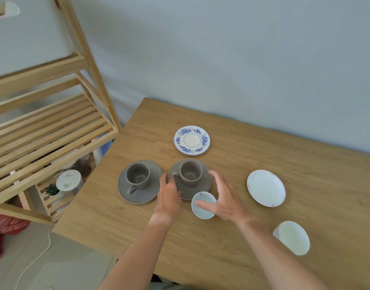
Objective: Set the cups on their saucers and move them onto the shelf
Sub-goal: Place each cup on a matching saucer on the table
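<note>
Two grey cups stand on grey saucers at the table's middle: the left cup [137, 175] on its saucer [125, 193], the right cup [190, 172] on its saucer [205, 185]. My left hand [169, 195] is at the right saucer's left rim with its fingers apart. My right hand [223, 197] is spread at that saucer's right rim, its thumb across the mouth of a small white-and-blue cup [203, 211]. Neither hand clearly grips anything. A blue-flowered saucer [191, 140], a white saucer [265, 188] and a white cup [292, 237] stand bare on the table. The wooden slatted shelf [54, 130] is at the left.
The wooden table [242, 143] stands against a pale wall. On the shelf's lower level are a lidded white jar [68, 180], a small green plant [52, 189] and stacked dishes. A white cable [33, 262] runs over the floor at the left.
</note>
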A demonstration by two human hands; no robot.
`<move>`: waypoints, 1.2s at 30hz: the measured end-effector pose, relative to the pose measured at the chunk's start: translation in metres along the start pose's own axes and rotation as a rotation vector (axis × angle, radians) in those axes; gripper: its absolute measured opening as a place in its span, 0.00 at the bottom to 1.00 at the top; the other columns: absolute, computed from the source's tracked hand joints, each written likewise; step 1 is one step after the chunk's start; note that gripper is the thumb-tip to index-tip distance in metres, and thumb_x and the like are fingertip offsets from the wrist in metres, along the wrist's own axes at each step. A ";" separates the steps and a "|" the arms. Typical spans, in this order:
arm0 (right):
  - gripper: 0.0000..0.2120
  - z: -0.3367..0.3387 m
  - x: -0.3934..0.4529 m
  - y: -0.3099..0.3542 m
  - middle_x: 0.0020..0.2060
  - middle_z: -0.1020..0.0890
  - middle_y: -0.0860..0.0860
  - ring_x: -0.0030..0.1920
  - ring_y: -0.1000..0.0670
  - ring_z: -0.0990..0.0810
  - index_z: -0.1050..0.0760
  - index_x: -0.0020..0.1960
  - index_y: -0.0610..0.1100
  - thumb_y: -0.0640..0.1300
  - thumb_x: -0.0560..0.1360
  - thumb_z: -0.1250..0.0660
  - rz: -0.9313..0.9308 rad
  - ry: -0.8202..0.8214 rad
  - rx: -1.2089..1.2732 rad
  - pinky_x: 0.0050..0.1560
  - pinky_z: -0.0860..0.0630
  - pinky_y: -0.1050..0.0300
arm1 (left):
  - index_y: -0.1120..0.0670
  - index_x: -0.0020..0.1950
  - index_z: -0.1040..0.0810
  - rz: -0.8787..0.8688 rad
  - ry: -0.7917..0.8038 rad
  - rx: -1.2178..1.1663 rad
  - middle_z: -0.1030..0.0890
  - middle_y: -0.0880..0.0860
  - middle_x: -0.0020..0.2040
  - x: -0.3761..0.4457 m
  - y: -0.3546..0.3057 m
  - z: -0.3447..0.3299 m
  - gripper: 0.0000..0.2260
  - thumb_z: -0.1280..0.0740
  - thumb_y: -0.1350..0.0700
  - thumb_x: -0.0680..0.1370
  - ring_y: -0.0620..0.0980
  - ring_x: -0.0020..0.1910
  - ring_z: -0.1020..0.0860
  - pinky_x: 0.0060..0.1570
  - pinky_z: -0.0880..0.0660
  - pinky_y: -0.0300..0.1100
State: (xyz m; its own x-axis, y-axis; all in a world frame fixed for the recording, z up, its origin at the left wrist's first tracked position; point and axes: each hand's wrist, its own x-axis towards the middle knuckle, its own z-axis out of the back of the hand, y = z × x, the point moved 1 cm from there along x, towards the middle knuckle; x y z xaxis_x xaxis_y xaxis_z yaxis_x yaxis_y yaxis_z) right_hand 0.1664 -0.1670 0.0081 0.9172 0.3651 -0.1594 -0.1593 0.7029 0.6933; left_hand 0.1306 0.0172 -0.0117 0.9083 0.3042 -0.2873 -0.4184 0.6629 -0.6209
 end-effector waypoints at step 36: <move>0.33 0.017 0.124 0.038 0.56 0.22 0.48 0.58 0.43 0.23 0.25 0.64 0.48 0.44 0.61 0.19 -0.234 -0.395 -0.022 0.53 0.27 0.52 | 0.58 0.68 0.30 -0.184 0.010 -0.129 0.25 0.57 0.64 0.128 -0.029 0.067 0.24 0.35 0.67 0.72 0.58 0.65 0.26 0.64 0.28 0.50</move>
State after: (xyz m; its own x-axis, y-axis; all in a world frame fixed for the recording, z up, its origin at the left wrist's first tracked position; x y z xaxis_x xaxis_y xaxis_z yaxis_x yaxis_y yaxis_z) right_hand 0.2808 -0.1054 0.0270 0.9976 -0.0633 -0.0267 0.0653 0.7529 0.6549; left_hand 0.2585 0.0828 0.0183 0.9694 0.1792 -0.1677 -0.2434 0.6131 -0.7516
